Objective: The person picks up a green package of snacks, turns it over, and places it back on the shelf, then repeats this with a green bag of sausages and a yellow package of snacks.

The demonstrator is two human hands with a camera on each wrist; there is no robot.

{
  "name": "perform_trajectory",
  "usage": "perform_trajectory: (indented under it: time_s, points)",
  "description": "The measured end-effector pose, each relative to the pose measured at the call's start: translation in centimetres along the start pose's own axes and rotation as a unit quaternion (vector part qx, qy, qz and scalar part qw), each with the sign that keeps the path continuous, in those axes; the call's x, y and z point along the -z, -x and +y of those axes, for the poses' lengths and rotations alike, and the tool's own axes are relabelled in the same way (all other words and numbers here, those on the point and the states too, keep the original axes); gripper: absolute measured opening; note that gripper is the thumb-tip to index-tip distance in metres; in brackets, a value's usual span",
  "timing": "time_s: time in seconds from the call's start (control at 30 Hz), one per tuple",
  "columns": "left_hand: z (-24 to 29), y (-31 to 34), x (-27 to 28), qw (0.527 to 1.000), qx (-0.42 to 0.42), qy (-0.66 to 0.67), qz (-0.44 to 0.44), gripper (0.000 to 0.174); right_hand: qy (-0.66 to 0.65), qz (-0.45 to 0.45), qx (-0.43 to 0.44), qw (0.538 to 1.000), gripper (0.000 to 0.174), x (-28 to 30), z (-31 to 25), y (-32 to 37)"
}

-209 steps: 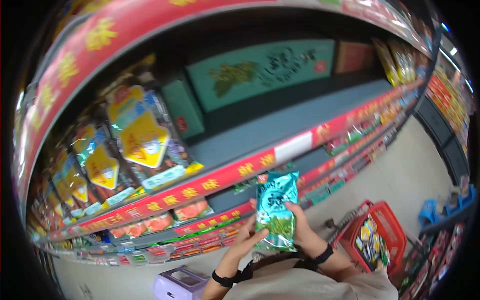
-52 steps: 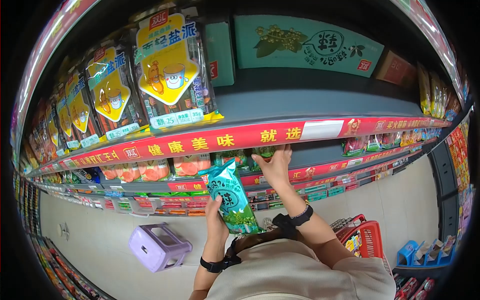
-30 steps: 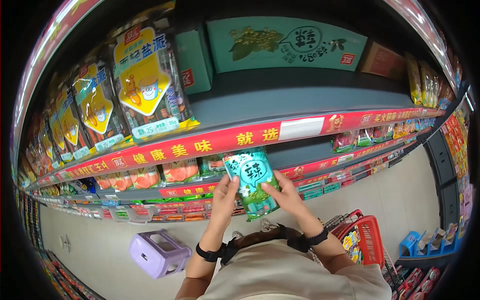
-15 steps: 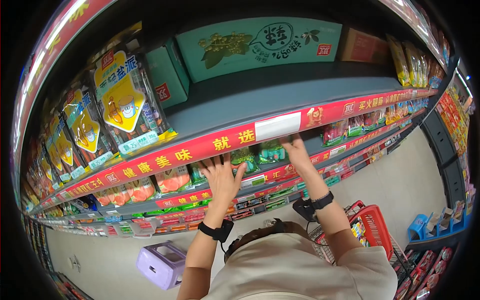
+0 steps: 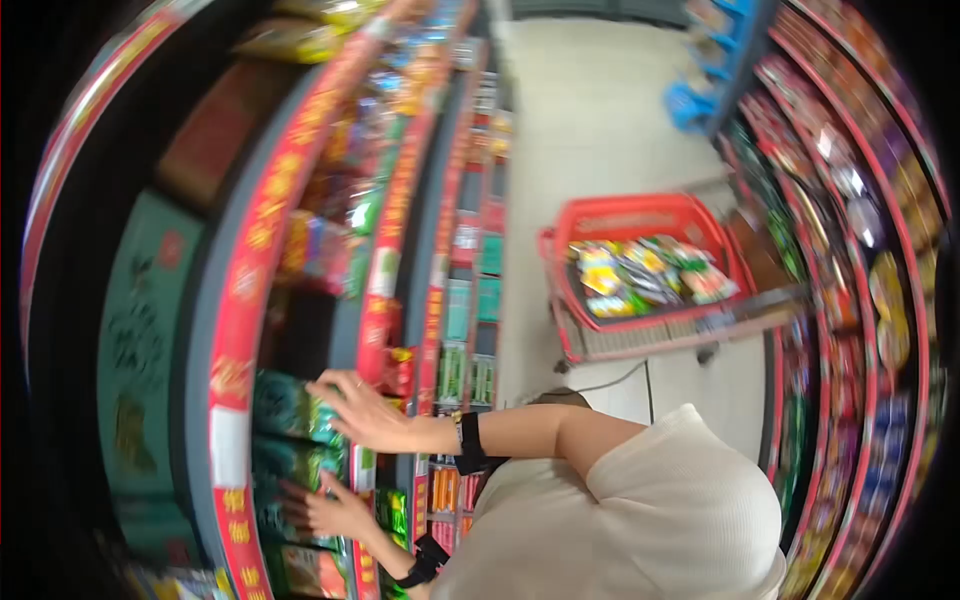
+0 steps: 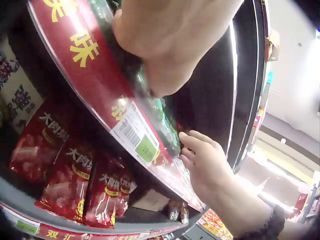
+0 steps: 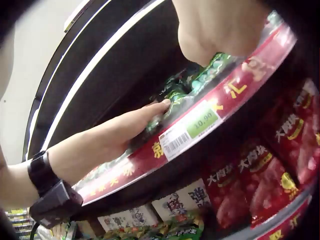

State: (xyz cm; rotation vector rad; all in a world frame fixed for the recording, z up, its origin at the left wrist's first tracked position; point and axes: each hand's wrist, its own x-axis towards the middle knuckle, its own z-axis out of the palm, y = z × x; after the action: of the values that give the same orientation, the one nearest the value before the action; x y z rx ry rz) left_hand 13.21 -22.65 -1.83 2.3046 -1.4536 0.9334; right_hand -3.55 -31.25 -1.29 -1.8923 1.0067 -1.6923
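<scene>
Green snack bags stand on the shelf under the red label strip, partly covered by both hands. My right hand rests on the nearer end of one bag, fingers reaching over it. Beside it, my left hand lies with fingers spread over the neighbouring bags. In the left wrist view, the right hand is at the shelf edge by the bags, thumb and fingers loosely bent. The right wrist view shows the left hand laid along the green packets behind a price tag.
A red shopping basket holding several packets sits on a cart to the right in the aisle. Red meat-snack bags fill the shelf below. A teal carton stands on the shelf above. Stocked shelves line the far side.
About a second ago both hands held a teal snack bag in front of the shelf; now they hold none and touch bags on the shelf. The head view has swung right, bringing the basket to the middle.
</scene>
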Motion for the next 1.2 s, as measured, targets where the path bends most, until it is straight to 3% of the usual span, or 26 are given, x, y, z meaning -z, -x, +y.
perform_trajectory:
  time_s: [0.03, 0.1, 0.2, 0.33, 0.57, 0.67, 0.7, 0.77, 0.8, 0.83, 0.87, 0.9, 0.93, 0.97, 1.0, 1.03, 1.1, 1.13, 1.2]
  points:
    - [-0.2, 0.3, -0.6, 1.000, 0.010, -0.029, -0.004, 0.072, -0.002, 0.016, -0.007, 1.000, 0.055, 1.0, -0.4, 1.1]
    - [-1.1, 0.6, -1.0, 0.997, -0.050, -0.043, 0.042, 0.072, 0.044, 0.028, -0.046, 0.998, 0.053, 2.9, 0.0, 3.3]
    - [-1.1, 0.8, -0.5, 0.994, -0.090, -0.001, 0.059, 0.072, 0.104, 0.082, -0.134, 0.982, 0.048, 6.6, 1.3, 7.6]
    - [-1.8, 0.7, -0.9, 0.995, -0.083, -0.003, 0.052, 0.073, 0.216, 0.106, -0.234, 0.942, 0.047, 14.0, 2.1, 14.7]
    - [-1.9, 0.6, -1.5, 0.994, -0.071, 0.013, 0.082, 0.075, 0.405, 0.233, -0.355, 0.810, 0.044, 29.8, 7.1, 23.5]
    - [-0.9, 1.1, 0.2, 0.979, -0.081, 0.073, 0.172, 0.067, 0.445, 0.241, -0.375, 0.776, 0.046, 36.1, 9.2, 24.2]
    - [1.1, 1.8, 2.5, 0.982, -0.077, 0.073, 0.155, 0.068, 0.461, 0.233, -0.376, 0.769, 0.046, 38.3, 10.2, 24.1]
    - [5.1, 4.1, 4.0, 0.954, -0.116, 0.212, 0.175, 0.068, 0.507, 0.195, -0.336, 0.770, 0.046, 42.9, 12.7, 24.4]
    - [7.5, 6.3, 4.5, 0.970, -0.079, 0.201, 0.114, 0.068, 0.516, 0.197, -0.322, 0.769, 0.047, 45.4, 17.0, 26.7]
    - [10.6, 8.5, 5.4, 0.981, -0.024, 0.184, 0.059, 0.069, 0.450, 0.194, -0.410, 0.769, 0.069, 47.6, 17.9, 25.5]
    - [13.8, 9.2, 8.0, 0.871, 0.061, 0.478, -0.091, 0.071, 0.457, 0.047, -0.368, 0.808, 0.046, 50.9, 19.6, 25.5]
    - [16.6, 10.7, 9.4, 0.862, 0.071, 0.495, -0.082, 0.068, 0.532, -0.053, -0.204, 0.820, 0.064, 52.5, 20.4, 26.0]
    - [18.6, 12.7, 9.4, 0.867, 0.020, 0.482, -0.127, 0.062, 0.380, 0.044, -0.441, 0.812, 0.059, 54.5, 21.7, 25.7]
    - [21.5, 13.9, 10.6, 0.847, 0.001, 0.516, -0.124, 0.058, 0.642, 0.057, -0.314, 0.698, 0.058, 58.6, 31.1, 31.8]
    - [24.2, 14.9, 11.9, 0.794, -0.019, 0.590, -0.147, 0.055, 0.569, -0.121, -0.447, 0.679, 0.060, 54.8, 20.3, 21.9]
    - [26.3, 15.9, 13.0, 0.795, -0.079, 0.575, -0.178, 0.050, 0.605, -0.223, -0.252, 0.722, 0.054, 58.4, 26.5, 26.7]
    - [28.8, 16.9, 15.3, 0.793, -0.146, 0.561, -0.188, 0.047, 0.544, -0.270, -0.187, 0.772, 0.053, 54.9, 31.2, 21.9]
    - [29.3, 17.8, 14.8, 0.803, -0.129, 0.552, -0.185, 0.047, 0.512, -0.279, -0.179, 0.793, 0.052, 53.7, 32.7, 20.7]
    - [30.0, 19.2, 15.9, 0.752, -0.122, 0.603, -0.237, 0.041, 0.453, -0.281, -0.167, 0.830, 0.051, 53.1, 32.6, 17.8]
